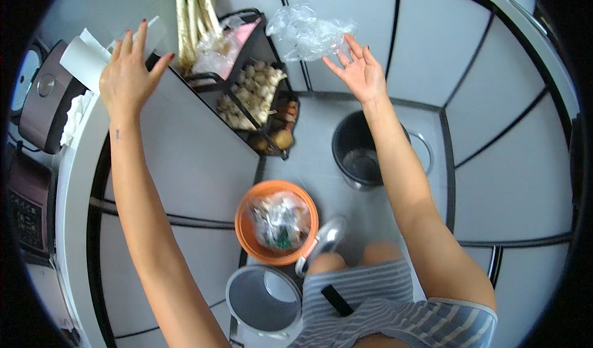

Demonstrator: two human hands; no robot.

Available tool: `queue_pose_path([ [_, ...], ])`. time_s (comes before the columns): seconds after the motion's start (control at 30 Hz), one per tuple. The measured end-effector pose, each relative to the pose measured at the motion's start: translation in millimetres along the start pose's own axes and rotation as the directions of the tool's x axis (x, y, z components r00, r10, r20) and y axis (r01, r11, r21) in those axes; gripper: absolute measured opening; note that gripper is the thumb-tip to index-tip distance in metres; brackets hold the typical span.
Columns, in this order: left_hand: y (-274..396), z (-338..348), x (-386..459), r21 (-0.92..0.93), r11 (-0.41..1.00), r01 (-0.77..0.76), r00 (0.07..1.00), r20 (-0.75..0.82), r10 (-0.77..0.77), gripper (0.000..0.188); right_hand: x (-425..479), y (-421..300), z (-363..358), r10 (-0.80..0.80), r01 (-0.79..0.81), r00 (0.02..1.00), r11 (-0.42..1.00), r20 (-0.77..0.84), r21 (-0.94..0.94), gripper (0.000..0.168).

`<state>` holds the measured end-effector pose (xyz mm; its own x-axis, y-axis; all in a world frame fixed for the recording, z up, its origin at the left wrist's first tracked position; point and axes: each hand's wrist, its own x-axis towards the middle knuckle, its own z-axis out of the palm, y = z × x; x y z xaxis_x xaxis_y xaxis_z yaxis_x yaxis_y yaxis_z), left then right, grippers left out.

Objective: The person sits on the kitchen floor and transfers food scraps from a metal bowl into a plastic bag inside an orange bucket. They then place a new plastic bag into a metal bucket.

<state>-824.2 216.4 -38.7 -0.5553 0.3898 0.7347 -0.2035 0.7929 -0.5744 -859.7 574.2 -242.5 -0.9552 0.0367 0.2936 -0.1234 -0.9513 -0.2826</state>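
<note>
My left hand (125,77) is spread above the countertop edge, beside a white paper roll (85,61), with nothing visible in its grasp. Whether it touches the counter, I cannot tell. On the other side, my right hand (363,72) is palm up with its fingers apart. A crumpled clear plastic bag (308,33) hangs in the air just beyond those fingertips, and it overlaps them in view. Under my right forearm stands a black bin (343,149), partly hidden. An orange bucket (241,218) holds plastic bags and wrappers.
A black tiered rack (250,37) holds leeks (185,28), garlic bulbs (250,93) and potatoes (281,139). A grey pot (264,301) and a metal lid (331,234) are by my legs. Appliances (44,93) line the left counter. Cabinet doors (509,162) enclose the floor.
</note>
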Motion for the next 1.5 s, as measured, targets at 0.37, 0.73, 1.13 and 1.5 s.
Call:
queue_pose_path([
  [0.37, 261.4, -29.3, -140.7, -0.986, 0.141, 0.093, 0.986, 0.111, 0.124, 0.051, -151.7, -63.0, -77.7, 0.318, -0.298, 0.864, 0.948, -0.389, 0.113, 0.034],
  [0.73, 303.8, -61.5, -162.3, -0.211, -0.62, 0.756, 0.519, 0.77, 0.371, 0.01, -193.3, -81.9, -40.5, 0.148, -0.527, 0.824, 0.556, -0.547, -0.643, 0.095],
  [1.13, 276.1, -48.8, -204.3, -0.757, -0.242, 0.607, 0.793, 0.598, 0.118, 0.025, -138.0, -44.8, -128.0, -0.122, -0.492, 0.87, -0.128, -0.478, -0.861, 0.023],
  [1.5, 250.7, 4.1, -221.0, -0.575, 0.353, 0.738, 0.66, 0.723, -0.202, 0.016, -136.7, -113.4, -144.8, 0.01, -0.423, 0.804, 0.713, -0.595, -0.559, 0.02],
])
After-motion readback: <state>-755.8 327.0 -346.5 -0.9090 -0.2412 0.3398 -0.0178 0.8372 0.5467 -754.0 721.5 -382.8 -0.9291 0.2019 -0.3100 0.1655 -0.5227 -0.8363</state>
